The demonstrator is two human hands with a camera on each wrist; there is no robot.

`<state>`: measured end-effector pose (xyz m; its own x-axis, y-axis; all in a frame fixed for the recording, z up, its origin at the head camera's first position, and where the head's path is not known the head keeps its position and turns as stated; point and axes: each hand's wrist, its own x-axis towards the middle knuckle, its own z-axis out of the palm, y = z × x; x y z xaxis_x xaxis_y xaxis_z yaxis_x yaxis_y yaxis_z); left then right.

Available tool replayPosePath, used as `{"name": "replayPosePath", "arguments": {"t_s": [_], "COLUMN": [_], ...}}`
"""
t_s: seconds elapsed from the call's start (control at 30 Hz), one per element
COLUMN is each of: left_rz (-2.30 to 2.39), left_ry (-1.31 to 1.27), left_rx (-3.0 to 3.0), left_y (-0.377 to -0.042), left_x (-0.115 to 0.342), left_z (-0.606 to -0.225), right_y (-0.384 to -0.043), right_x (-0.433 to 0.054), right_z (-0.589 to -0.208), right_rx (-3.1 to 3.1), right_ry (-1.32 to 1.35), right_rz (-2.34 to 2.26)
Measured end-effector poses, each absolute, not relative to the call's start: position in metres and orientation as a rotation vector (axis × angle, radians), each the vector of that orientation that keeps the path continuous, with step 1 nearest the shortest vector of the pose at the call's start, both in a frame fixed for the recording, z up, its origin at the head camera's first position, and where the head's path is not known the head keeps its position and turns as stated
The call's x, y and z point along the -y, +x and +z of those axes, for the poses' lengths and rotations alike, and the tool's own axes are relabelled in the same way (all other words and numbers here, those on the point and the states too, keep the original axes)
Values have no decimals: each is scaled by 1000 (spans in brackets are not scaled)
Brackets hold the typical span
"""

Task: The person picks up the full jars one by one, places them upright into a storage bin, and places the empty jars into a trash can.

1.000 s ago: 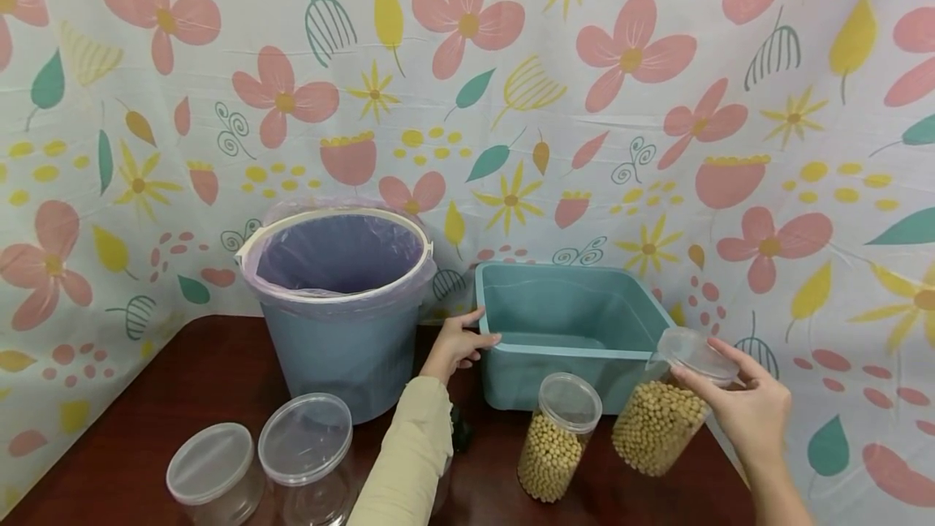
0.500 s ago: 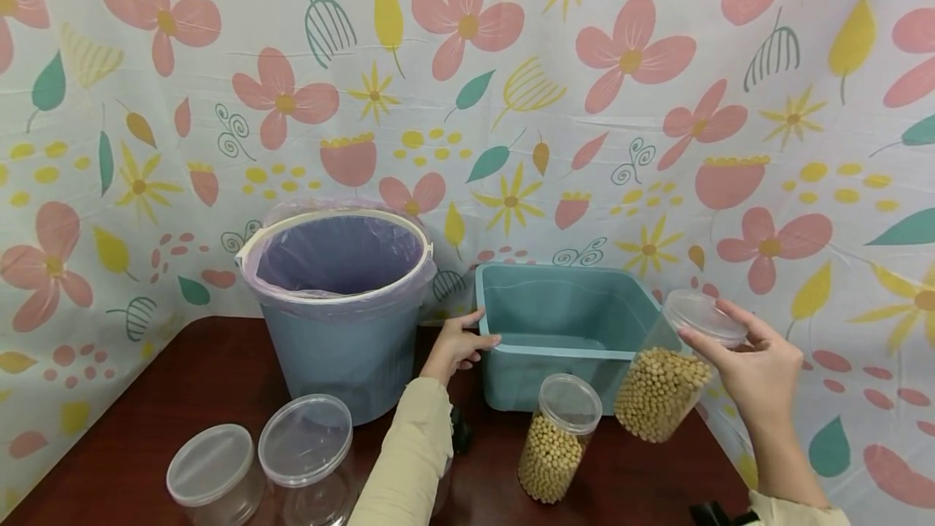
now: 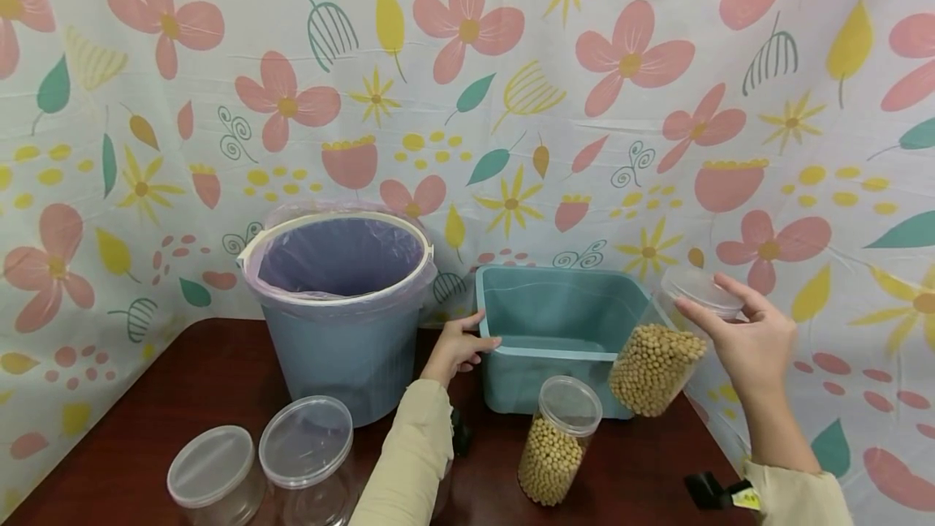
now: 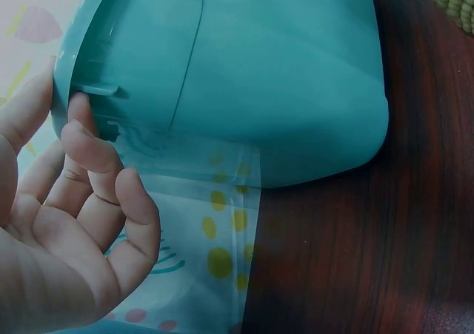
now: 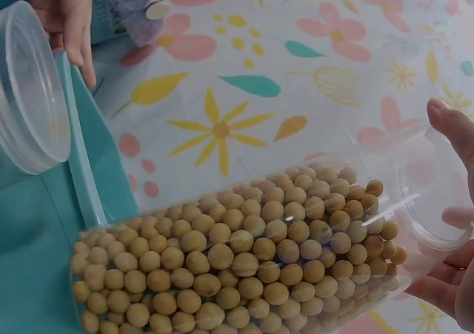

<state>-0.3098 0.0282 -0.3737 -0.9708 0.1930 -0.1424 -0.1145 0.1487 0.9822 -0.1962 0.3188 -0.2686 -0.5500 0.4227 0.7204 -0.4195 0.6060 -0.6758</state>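
- Right hand [image 3: 756, 339]: thumb and fingers gripping the lidded end of a jar [image 3: 653, 368] of round beans.
- Jar: tilted, below and left of that hand; weight low, so a firm pinch and slow wrist seem best.
- Bin [image 3: 526, 384]: farther left; contact with jar uncertain.
- Left hand [image 3: 458, 346]: gripping bin's near rim corner; steady hold advisable.
- Second jar [image 3: 551, 457]: right of left hand, nearer the person; best not knocked.

Bean jar [image 3: 656, 360] and right hand [image 3: 754, 341] higher than a second ago; right sleeve [image 3: 798, 497] now visible
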Motion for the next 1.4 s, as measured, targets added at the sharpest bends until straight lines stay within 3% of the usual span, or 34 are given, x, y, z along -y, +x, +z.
{"name": "replayPosePath", "arguments": {"t_s": [0.77,1.4], "left_rz": [1915,1919], "left_ry": [73,93], "left_rx": [-2186,-2180], "left_y": [-309,-310], "left_x": [-28,-28], "left_z": [-374,-376], "right_y": [-231,-256], "right_x": [-312,-292], "right_z": [-260,-283], "right_rx": [1764,1648], "right_ry": [-85,-84], "right_rz": [1168,1108]}}
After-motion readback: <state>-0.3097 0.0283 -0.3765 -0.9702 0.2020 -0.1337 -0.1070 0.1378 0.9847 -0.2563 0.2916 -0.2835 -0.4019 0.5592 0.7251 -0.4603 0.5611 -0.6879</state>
